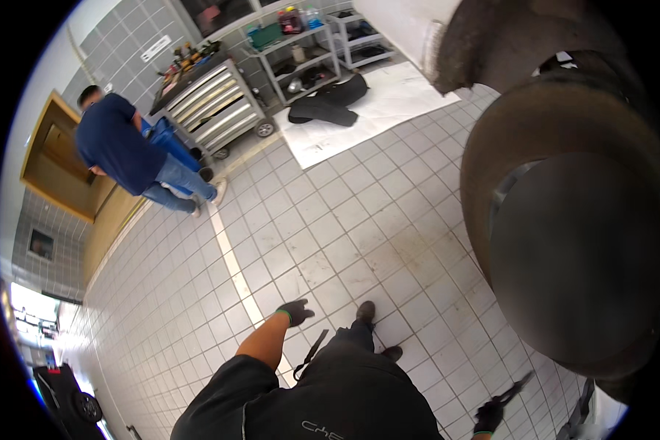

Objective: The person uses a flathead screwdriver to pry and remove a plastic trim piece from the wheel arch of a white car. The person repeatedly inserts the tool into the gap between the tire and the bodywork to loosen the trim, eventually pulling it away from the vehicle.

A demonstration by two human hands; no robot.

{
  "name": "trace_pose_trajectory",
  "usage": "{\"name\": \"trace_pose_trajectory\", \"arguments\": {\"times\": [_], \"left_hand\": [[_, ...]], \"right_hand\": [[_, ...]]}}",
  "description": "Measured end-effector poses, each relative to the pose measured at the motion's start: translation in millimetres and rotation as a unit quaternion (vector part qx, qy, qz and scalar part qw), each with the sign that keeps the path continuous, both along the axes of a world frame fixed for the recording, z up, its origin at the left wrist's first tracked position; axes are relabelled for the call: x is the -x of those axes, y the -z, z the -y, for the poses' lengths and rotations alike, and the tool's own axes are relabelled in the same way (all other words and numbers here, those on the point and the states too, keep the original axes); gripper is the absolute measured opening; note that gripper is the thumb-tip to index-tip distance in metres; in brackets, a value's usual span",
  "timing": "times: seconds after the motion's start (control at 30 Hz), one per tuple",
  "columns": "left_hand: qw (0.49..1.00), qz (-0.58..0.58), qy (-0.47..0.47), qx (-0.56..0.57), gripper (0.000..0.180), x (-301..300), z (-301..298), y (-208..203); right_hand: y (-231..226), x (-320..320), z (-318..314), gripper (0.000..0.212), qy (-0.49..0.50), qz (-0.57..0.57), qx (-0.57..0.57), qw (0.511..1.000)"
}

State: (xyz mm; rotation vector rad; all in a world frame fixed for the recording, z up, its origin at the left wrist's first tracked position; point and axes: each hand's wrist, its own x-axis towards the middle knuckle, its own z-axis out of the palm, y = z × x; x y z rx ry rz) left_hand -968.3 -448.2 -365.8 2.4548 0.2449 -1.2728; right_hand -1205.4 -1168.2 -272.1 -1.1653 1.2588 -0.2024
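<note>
My left hand [296,312], in a black glove with a green cuff, hangs over the tiled floor left of my shoes. Its fingers look apart and nothing shows in them. At the lower right, my right hand [487,418], gloved the same way, is closed around a slim dark hand tool [517,384] that points up and right. The tool's exact kind is too small to make out. Close by on the right looms a large, round, rust-brown and dark part [484,183], its near face blurred; neither hand touches it.
A person [121,143] in a navy shirt stands beside a blue bin [172,139] and a grey tool chest [220,103]. Shelf carts [297,59] line the wall. A white sheet [312,147] bears black pieces [330,103]. A dark car [62,400] shows lower left.
</note>
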Motion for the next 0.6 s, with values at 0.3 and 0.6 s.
{"name": "trace_pose_trajectory", "arguments": {"times": [0.3, 0.6], "left_hand": [[0.959, -0.057, -0.278, -0.009, 0.086, 167, -107, 25], [0.944, -0.092, -0.314, 0.036, 0.086, 193, -275, 71]], "right_hand": [[90, -31, -101, 0.028, -0.497, -0.438, -0.054, 0.747], [12, -254, -303, 0.050, -0.616, -0.441, 0.086, 0.646]]}}
